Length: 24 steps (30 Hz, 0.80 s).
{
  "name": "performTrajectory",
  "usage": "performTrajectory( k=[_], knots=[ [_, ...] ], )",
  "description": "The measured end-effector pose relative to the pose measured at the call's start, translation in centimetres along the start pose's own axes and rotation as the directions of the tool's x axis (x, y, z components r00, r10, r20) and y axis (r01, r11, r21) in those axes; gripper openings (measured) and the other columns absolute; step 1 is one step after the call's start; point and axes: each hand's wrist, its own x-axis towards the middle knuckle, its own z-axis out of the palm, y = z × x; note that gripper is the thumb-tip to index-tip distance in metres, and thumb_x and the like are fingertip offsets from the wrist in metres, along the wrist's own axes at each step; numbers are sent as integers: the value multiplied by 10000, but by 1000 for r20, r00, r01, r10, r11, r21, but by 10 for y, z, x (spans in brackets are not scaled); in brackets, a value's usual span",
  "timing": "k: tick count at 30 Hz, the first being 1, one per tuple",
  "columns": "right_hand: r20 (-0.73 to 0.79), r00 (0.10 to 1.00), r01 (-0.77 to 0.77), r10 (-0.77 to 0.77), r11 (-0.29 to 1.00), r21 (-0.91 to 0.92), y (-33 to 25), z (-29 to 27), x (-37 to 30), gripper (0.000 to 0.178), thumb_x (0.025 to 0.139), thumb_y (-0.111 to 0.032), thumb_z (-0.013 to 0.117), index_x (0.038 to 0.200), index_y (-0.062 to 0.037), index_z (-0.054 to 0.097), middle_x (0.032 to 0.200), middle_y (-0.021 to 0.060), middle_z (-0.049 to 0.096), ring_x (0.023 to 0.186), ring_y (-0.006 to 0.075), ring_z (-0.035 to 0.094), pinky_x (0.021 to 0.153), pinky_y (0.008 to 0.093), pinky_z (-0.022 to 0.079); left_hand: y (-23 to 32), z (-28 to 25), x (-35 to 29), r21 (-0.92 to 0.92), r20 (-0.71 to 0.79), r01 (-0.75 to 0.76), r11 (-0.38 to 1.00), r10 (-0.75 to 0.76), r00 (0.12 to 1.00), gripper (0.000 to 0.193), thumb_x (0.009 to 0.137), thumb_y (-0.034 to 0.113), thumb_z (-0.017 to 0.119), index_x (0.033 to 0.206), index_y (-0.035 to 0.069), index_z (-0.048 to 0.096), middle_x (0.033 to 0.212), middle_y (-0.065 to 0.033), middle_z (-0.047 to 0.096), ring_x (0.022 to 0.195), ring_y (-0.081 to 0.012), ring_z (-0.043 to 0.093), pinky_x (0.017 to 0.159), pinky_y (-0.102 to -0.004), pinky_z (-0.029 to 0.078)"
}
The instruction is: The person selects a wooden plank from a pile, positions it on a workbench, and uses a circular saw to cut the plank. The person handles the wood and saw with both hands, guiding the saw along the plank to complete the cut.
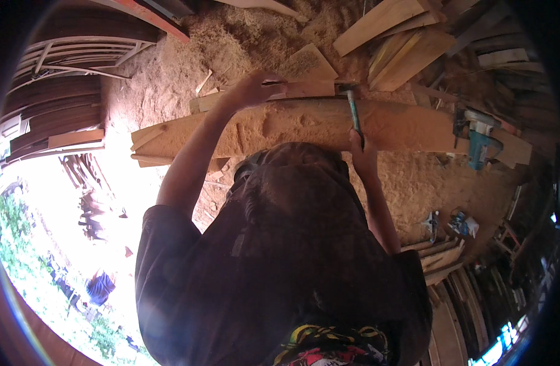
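Note:
A long, thick, slightly curved wooden plank [280,128] lies across the sawdust-covered ground. On its far edge sits a thin reddish wood strip [307,90]. My left hand [255,87] reaches out and presses down on the left end of that strip. My right hand [360,148] sits at the plank's near edge, gripping the teal handle of a hammer [354,113]. The hammer head points at the strip's right end. My hooded head and dark shirt hide the plank's near side below the middle.
A teal power tool [479,139] rests on the plank's right end. Loose boards [408,52] are piled at the upper right, and curved dark slats [66,91] are stacked at the upper left. Small tools [454,222] lie in the sawdust at right, above more boards [441,259].

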Motion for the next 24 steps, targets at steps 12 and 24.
performTrajectory(
  k=[12,24],
  knots=[
    [191,958,223,-213,974,-29,-132,-34,-18,346,1075,-342,642,1058,3,656,762,191,678,678,369,704,619,433,536,-42,-50,-59,-48,-102,261,964,-264,959,587,953,466,811,1313,10,729,1259,-156,761,1195,-251,719,1001,-385,566],
    [349,934,153,-71,965,-214,-137,-21,12,497,1088,-483,581,1070,7,663,739,214,676,698,421,708,638,504,531,-24,-31,-57,13,-134,173,985,-170,976,630,943,530,796,1376,84,698,1320,-144,744,1237,-262,706,1024,-401,561]
  ],
)
